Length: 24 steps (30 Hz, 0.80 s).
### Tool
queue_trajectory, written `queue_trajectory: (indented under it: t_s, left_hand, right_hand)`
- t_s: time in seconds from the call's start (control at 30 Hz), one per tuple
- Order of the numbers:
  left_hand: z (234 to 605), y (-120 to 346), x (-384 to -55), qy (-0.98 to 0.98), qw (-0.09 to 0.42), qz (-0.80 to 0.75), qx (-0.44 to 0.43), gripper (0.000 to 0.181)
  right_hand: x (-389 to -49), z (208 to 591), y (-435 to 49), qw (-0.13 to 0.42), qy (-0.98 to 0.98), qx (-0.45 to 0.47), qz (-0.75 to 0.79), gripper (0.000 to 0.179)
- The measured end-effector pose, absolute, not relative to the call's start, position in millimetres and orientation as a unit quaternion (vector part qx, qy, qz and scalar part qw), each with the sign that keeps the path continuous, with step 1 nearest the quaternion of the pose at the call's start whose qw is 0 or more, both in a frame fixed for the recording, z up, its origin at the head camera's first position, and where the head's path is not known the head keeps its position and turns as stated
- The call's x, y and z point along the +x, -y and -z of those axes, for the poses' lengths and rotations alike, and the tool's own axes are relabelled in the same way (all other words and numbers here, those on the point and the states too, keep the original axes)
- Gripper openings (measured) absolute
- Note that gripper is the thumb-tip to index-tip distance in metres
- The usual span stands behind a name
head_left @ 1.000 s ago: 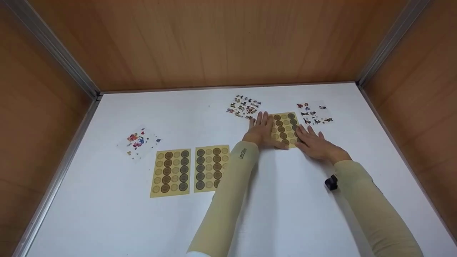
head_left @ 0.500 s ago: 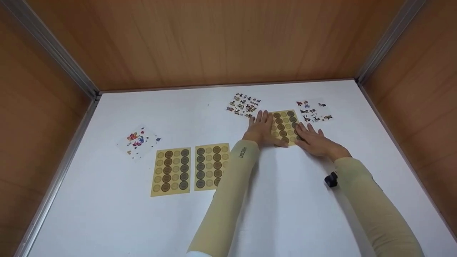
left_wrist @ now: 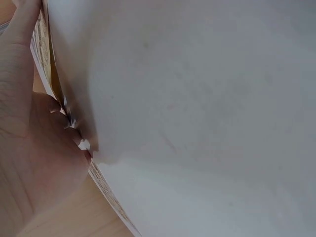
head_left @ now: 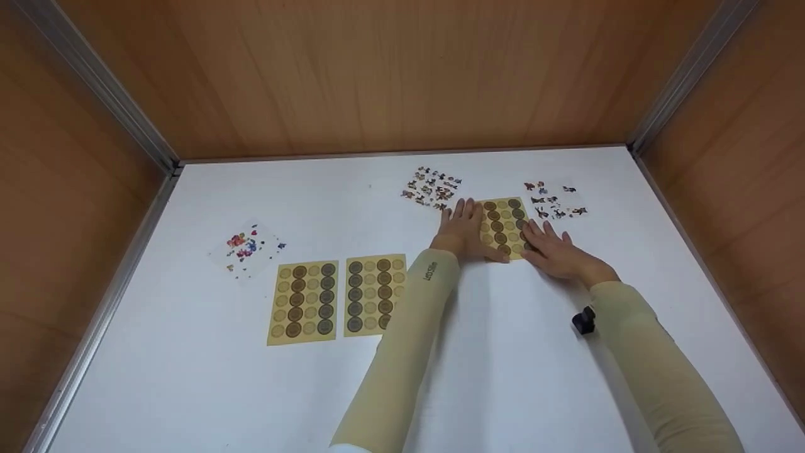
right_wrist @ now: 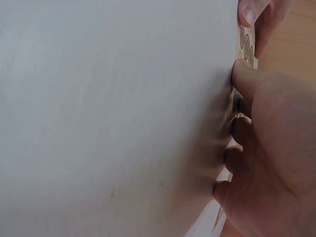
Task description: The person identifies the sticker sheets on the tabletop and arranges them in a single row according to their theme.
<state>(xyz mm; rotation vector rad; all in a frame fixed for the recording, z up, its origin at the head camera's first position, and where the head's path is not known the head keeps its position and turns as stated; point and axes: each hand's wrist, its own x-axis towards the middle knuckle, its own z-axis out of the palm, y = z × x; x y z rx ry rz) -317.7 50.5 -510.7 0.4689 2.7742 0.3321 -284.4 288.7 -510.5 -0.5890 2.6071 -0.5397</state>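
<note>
A tan sticker sheet [head_left: 503,221] printed with rows of round, coin-like stickers lies flat toward the back right of the white table. Along its left edge rests my left hand [head_left: 462,233], fingers straight and pointing away, thumb stretched across the near edge. My right hand [head_left: 556,251] lies on its right edge with the fingers extended. In the right wrist view the right hand's fingertips [right_wrist: 240,127] touch the table and the sheet's border. Both hands press on the sheet without gripping it. The left wrist view shows the left palm [left_wrist: 39,148] from the side.
Two more tan sticker sheets, a left one [head_left: 302,303] and a right one [head_left: 368,296] partly under my left forearm, lie nearer. Clear sheets with small colourful stickers lie at left [head_left: 245,248], back middle [head_left: 433,187] and back right [head_left: 555,198]. Wooden walls [head_left: 402,75] enclose the table.
</note>
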Motion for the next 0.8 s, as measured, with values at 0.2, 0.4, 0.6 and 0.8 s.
queue_trajectory:
  t_s: [0.2,0.4,0.6,0.8]
  left_hand:
    - [508.8,-51.5,-318.4,-0.969,0.152,-0.112,0.159,0.138]
    - [507.1,-51.5,-316.2,-0.969,0.148,-0.12,0.158,0.138]
    - [507.6,-52.2,-315.1,-0.969,0.143,-0.125,0.159,0.138]
    - [508.7,-52.1,-317.0,-0.971,0.137,-0.124,0.154,0.139]
  right_hand:
    - [-285.7,510.6,-289.5,0.209,-0.935,-0.21,0.192,0.07]
    - [-285.8,508.9,-289.4,0.208,-0.935,-0.212,0.195,0.071]
    - [-285.2,508.2,-290.2,0.211,-0.934,-0.208,0.199,0.07]
    - [-287.0,509.2,-287.9,0.206,-0.934,-0.212,0.198,0.07]
